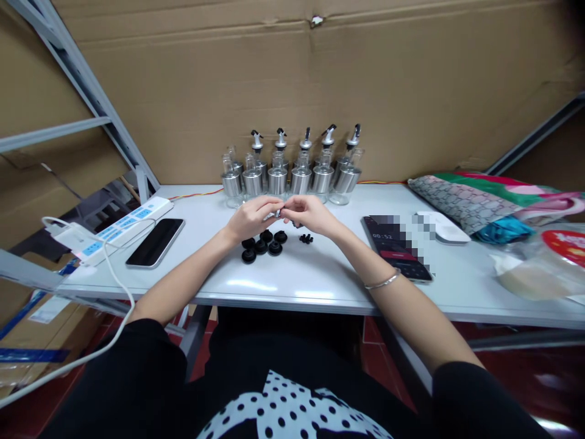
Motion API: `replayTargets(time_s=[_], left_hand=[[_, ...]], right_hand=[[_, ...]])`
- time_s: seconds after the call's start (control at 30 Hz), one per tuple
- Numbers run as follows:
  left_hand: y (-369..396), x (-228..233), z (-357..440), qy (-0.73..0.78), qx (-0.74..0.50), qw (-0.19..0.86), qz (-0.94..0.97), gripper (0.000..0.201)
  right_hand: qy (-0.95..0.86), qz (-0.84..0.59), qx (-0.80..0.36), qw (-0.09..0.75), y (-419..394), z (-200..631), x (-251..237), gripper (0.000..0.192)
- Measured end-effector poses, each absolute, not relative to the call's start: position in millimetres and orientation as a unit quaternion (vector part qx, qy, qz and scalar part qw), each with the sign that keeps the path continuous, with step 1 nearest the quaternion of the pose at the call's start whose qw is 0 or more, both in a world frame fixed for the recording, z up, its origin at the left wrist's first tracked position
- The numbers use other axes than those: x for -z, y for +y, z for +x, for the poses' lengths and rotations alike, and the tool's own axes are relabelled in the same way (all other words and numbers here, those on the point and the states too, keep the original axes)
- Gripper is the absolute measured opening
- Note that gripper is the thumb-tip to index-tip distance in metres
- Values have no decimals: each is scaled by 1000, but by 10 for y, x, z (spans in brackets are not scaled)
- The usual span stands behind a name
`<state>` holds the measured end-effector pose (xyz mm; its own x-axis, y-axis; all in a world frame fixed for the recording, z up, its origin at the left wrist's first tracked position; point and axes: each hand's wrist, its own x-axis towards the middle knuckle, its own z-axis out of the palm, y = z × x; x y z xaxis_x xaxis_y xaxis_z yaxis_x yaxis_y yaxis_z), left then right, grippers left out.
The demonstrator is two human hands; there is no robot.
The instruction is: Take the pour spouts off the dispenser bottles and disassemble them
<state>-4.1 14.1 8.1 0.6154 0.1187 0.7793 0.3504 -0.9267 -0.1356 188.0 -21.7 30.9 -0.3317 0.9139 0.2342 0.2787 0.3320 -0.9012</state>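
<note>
My left hand (pixel 251 217) and my right hand (pixel 308 214) meet above the white table (pixel 297 280), fingertips pinched together on a small dark-and-silver part (pixel 278 213). Just below the hands lie several black rubber stoppers (pixel 264 246) and a smaller black piece (pixel 306 238). Behind the hands, two rows of glass-and-steel dispenser bottles (pixel 289 177) stand against the cardboard wall; several in the back row carry black pour spouts (pixel 305 139).
A black phone (pixel 155 242) and a white power strip (pixel 119 228) with a white cable lie at the left. A phone showing a timer (pixel 397 247), a white mouse (pixel 443 228), patterned fabric (pixel 475 196) and plastic bags (pixel 539 268) sit at the right.
</note>
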Motion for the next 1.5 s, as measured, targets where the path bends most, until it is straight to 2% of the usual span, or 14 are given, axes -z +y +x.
replayTargets(time_s=[0.13, 0.3, 0.53, 0.8, 1.03, 1.23, 1.4, 1.5], left_hand=[[127, -151, -40, -109, 446, 149, -876, 22], [122, -184, -49, -133, 445, 92, -881, 26], [145, -168, -78, -186, 429, -4, -884, 32], [138, -180, -89, -216, 404, -95, -884, 34], [123, -211, -86, -239, 388, -107, -884, 31], [108, -238, -86, -261, 379, -148, -875, 33], [76, -289, -92, -280, 372, -247, -850, 36], [56, -331, -95, -295, 365, -329, -820, 39]], right_hand=[[-713, -394, -392, 429, -199, 1866, -282, 22], [-738, -388, -327, 444, -198, 1870, -262, 21], [-829, -388, -127, 383, -217, 1875, -283, 9], [-862, -345, -61, 366, -170, 1864, -220, 1], [-887, -305, -22, 347, -156, 1842, -224, 15], [-898, -320, 59, 297, -172, 1840, -220, 25], [-905, -319, 154, 236, -264, 1808, -302, 20], [-908, -294, 204, 218, -299, 1793, -330, 27]])
